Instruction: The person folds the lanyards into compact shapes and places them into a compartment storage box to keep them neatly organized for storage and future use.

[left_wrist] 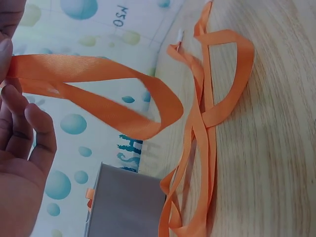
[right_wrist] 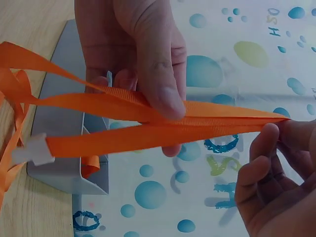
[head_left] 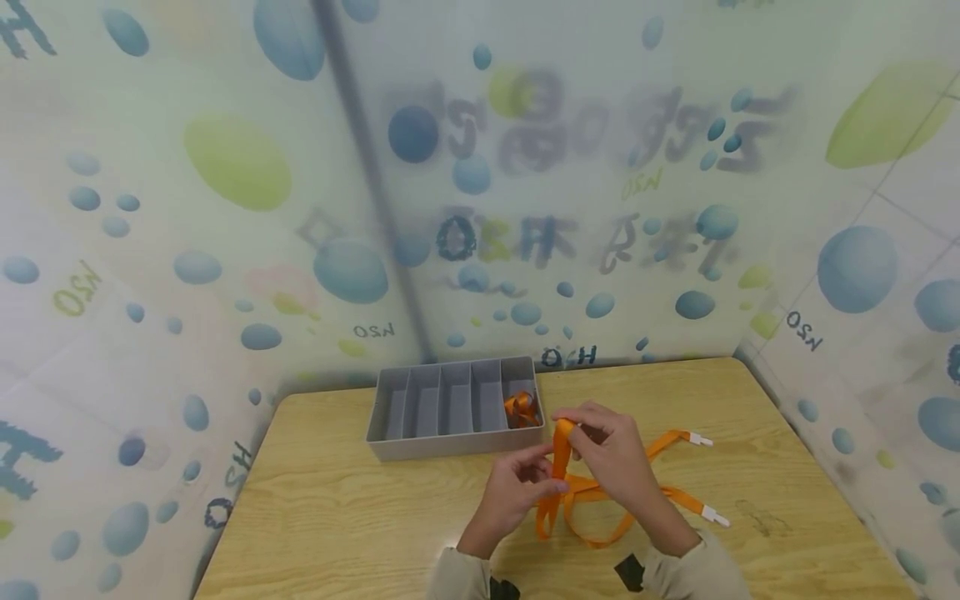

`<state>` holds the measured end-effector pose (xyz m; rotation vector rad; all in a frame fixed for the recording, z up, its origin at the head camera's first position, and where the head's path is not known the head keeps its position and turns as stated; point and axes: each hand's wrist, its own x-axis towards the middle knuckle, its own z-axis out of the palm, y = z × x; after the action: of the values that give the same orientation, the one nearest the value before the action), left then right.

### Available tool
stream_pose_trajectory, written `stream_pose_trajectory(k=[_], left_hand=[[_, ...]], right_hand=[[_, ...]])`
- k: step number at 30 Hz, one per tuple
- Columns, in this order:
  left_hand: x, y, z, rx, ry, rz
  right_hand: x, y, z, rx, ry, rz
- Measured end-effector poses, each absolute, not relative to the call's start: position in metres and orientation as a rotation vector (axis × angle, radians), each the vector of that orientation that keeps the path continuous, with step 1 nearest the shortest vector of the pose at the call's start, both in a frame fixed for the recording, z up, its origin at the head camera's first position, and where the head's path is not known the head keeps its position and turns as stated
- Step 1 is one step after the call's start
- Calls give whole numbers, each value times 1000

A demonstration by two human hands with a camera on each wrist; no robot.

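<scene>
An orange lanyard (head_left: 561, 458) is held up over the table between both hands. My right hand (head_left: 615, 454) pinches the top of its folded ribbon between thumb and fingers. Lower down and to the left, my left hand (head_left: 517, 487) grips the ribbon, its thumb (right_wrist: 168, 101) across the front and fingers behind. A loop of the ribbon (left_wrist: 170, 108) hangs out in the left wrist view. More orange strap (head_left: 600, 542) lies in loops on the table, with white clips (head_left: 715, 517) at the ends to the right.
A grey compartment tray (head_left: 450, 446) stands at the table's back, left of the hands. Its rightmost compartment contains a coiled orange ribbon (head_left: 522, 408). Behind the wooden table (head_left: 337, 500) hangs a patterned sheet (head_left: 480, 250). A black piece (head_left: 630, 573) is by the right cuff.
</scene>
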<state>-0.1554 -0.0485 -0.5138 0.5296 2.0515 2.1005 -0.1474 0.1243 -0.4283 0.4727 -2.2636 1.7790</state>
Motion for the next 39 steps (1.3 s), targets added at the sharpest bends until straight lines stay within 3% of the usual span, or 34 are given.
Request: stream_pose_trajectory(k=[16,22,31,39], left_hand=[[-157,-45,-514,844,2227,2134],[-157,-46,-509,772,2273,2120],[-144,-51,-469,631,2413,2068],[-144,-50,-463,585,2623,2040]], right_hand=[[-141,123,-425,692,-2209,1759],[-139,124,-425,732,-2211,1775],[-134,124,-427,654,-2303,1780],[-129,122,-430,675,-2297,1797]])
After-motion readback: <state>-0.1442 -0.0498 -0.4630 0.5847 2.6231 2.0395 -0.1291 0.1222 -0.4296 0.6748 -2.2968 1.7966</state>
